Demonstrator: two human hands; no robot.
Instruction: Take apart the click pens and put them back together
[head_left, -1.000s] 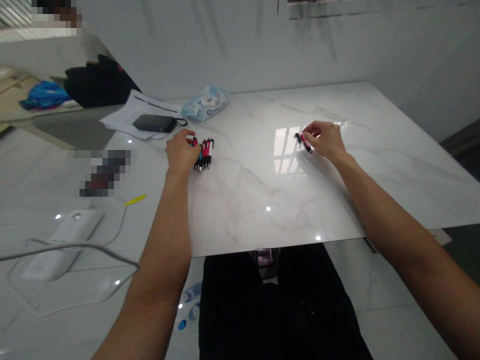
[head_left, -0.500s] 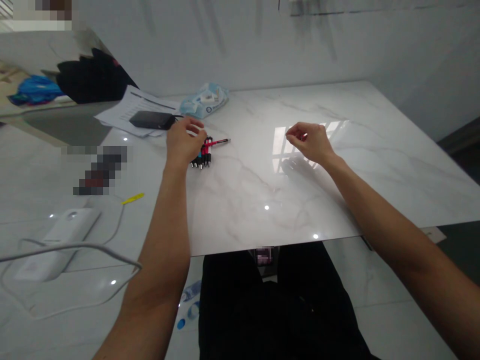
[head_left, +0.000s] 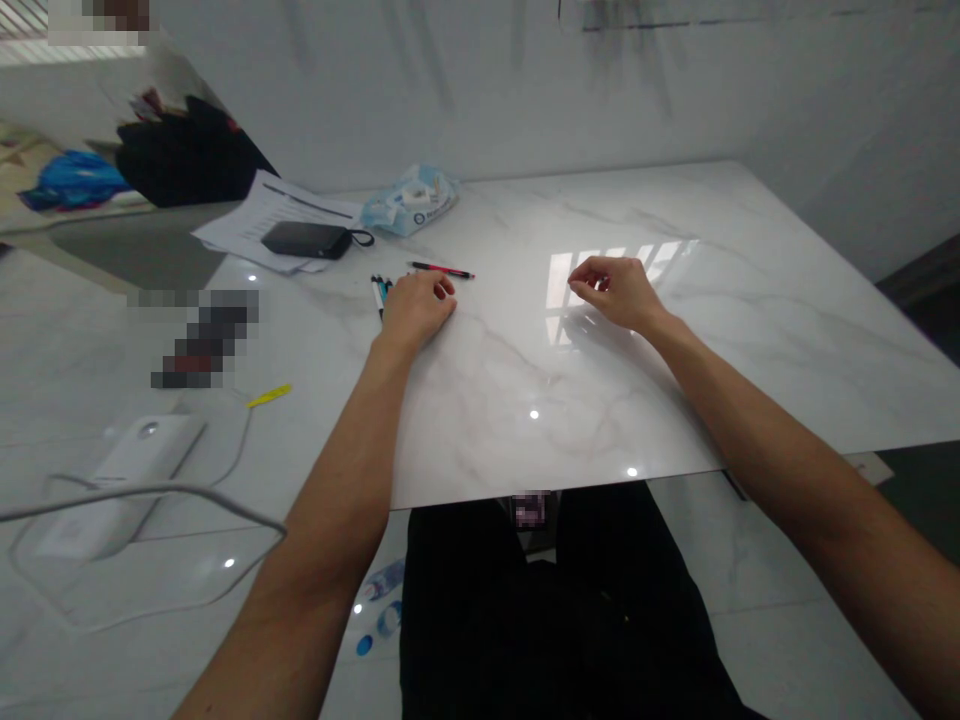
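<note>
Since the last frame the left hand [head_left: 416, 310] has shifted right along the bench [head_left: 517, 440], and the pen bunch [head_left: 379, 296] now shows only at its left edge. The rest of the bunch may be under the palm; cannot tell.

Left hand: palm down, low over the bench, fingers curved, nothing visibly held. Cannot tell if it grips or touches the pens.

Right hand [head_left: 615, 292]: narrow, fingers loosely curled, empty, palm down, mid-bench, well apart from the bunch. Cannot tell if it touches the surface.

Red pen [head_left: 441, 269] lies flat on the bench on its own, just past the left fingertips, apart from the bunch.

Near the far edge, a black box [head_left: 304, 240] sits on papers [head_left: 259, 225], with a wipes packet [head_left: 409, 202] just beside them. Off the bench on the floor [head_left: 787, 600], left side: a white device [head_left: 150, 445], a cable [head_left: 150, 490] and a yellow strip [head_left: 268, 396].
</note>
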